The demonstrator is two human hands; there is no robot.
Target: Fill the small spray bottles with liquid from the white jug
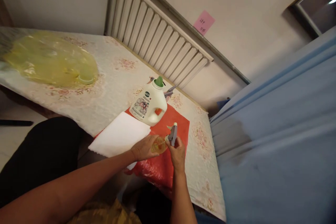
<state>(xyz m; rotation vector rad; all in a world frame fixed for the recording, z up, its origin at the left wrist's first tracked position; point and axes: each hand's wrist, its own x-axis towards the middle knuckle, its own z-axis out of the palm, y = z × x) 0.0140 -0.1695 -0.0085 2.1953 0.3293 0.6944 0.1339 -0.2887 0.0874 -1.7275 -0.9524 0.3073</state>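
My left hand (146,147) is wrapped round the body of a small clear spray bottle (159,145) with yellowish liquid in it. At its neck, the fingers of my right hand (176,154) grip the grey trigger sprayer (173,134), which has a pale nozzle. The bottle is tilted, held above a red plastic sheet (178,119). Just beyond my hands stands a large cream jug (148,103) with a printed label, a side handle and something green in its mouth. White paper (120,134) lies left of the jug, partly under my left forearm.
A yellow plastic bag (52,59) with a roundish pale green item showing rests on the flowered tablecloth (110,94) at left. Behind the jug lies a grey tool (170,91), partly hidden. A radiator (157,31) borders the far edge; a blue curtain (275,129) hangs at right.
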